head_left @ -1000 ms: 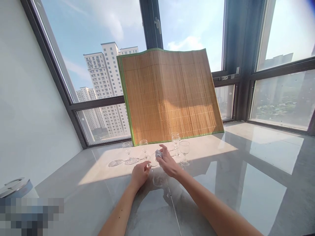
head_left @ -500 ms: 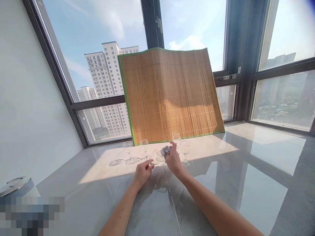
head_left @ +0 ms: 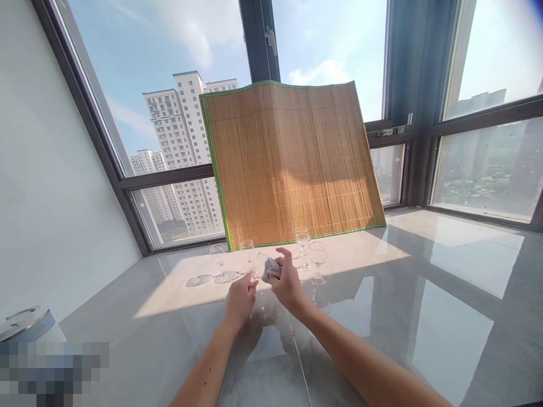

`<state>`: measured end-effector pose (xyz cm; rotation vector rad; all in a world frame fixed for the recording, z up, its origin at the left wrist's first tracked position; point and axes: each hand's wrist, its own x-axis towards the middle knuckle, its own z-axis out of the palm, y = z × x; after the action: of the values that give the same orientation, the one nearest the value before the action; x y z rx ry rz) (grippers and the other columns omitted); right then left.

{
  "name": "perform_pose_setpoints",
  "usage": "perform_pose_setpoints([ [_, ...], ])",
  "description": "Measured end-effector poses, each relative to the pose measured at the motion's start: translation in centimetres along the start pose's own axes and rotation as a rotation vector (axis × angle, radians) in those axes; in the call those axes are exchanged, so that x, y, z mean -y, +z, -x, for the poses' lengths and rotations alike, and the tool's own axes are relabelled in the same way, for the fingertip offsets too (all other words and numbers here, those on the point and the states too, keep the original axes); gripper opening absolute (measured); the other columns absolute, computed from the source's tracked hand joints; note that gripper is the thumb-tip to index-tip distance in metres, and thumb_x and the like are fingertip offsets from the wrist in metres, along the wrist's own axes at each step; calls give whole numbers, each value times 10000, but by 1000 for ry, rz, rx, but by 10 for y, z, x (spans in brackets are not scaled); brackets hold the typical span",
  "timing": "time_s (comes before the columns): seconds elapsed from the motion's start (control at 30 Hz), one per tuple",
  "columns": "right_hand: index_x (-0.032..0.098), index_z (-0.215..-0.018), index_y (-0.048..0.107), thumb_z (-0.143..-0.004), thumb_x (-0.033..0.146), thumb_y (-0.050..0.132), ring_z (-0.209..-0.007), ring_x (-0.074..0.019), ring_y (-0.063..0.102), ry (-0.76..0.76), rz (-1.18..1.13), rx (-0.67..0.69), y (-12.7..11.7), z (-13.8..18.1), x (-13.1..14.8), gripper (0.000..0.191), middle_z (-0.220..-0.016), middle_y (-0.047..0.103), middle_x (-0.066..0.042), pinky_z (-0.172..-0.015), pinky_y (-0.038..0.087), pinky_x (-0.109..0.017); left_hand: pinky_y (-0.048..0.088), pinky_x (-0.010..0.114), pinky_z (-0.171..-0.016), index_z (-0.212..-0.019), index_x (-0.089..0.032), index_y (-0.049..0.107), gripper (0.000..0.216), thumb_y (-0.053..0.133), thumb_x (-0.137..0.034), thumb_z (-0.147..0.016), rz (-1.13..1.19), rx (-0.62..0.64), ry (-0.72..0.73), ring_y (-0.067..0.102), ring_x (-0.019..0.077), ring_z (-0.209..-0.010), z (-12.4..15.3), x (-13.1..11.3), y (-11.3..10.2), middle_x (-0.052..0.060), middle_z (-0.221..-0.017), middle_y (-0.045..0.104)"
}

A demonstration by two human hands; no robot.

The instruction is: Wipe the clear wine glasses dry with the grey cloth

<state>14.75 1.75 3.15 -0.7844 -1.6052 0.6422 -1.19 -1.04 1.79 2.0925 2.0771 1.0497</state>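
Observation:
My left hand (head_left: 240,297) is closed, its thumb and fingers pinching a clear stemmed glass (head_left: 258,262) that is tilted and partly hidden. In my right hand (head_left: 290,287) is a bunched grey cloth (head_left: 270,270), pressed at the glass; the index finger sticks up. To the left, beyond my left hand, one stemmed glass (head_left: 218,255) and another stemmed glass (head_left: 247,250) stand upright. On the right, past my right hand, a wine glass (head_left: 318,258) stands in front of a further glass (head_left: 302,242).
A bamboo mat (head_left: 292,158) with green edging leans against the window frame (head_left: 266,51) behind the glasses. The shiny grey tiled surface (head_left: 161,356) shows sunlight and reflections. A white lidded container (head_left: 31,325) stands at the lower left, beside the wall (head_left: 63,186).
My right hand and the cloth have moved left and slightly down, closer to my left hand. The held glass and my left hand have shifted a little left. The standing glasses stay put.

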Motion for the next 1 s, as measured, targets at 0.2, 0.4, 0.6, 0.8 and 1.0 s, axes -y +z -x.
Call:
perform_pose_setpoints([
  [0.2,235,-1279,369,-685,43,443,-770,-178,524,-204,260,146,-12,-5,-2,629,-904,588,-26,-690,383,-280,354,273,-665,-1069,-220,698,267,496,-222,-894,-222,39,87,624,198,-797,1,1,-5,63,-865,717],
  [0.4,234,-1263,396,-654,31,424,-757,-173,512,-206,312,183,-20,-13,-6,643,-884,594,-19,-648,363,-258,379,325,-740,-989,-228,732,257,556,-137,-825,-333,66,278,589,224,-824,-1,-2,-7,54,-809,704],
  [0.6,226,-1189,434,-642,59,436,-661,-147,514,-39,171,92,-26,-24,-20,572,-757,575,31,-624,375,-251,393,361,-825,-886,-251,763,297,533,-85,-799,-191,-17,301,542,222,-868,-2,-3,-11,48,-795,691],
  [0.8,232,-1125,431,-650,166,508,-547,-125,455,177,-150,71,-24,-26,-20,486,-660,525,65,-498,345,-223,442,334,-843,-843,-237,764,227,549,-171,-824,95,-69,209,575,208,-911,-7,5,-5,46,-829,701],
  [1.0,225,-1117,404,-635,220,572,-541,-123,481,328,-392,29,-21,-27,-9,510,-671,556,62,-475,370,-223,461,279,-790,-698,-175,694,337,494,-360,-897,334,14,72,632,181,-896,-7,7,5,68,-1059,724],
])
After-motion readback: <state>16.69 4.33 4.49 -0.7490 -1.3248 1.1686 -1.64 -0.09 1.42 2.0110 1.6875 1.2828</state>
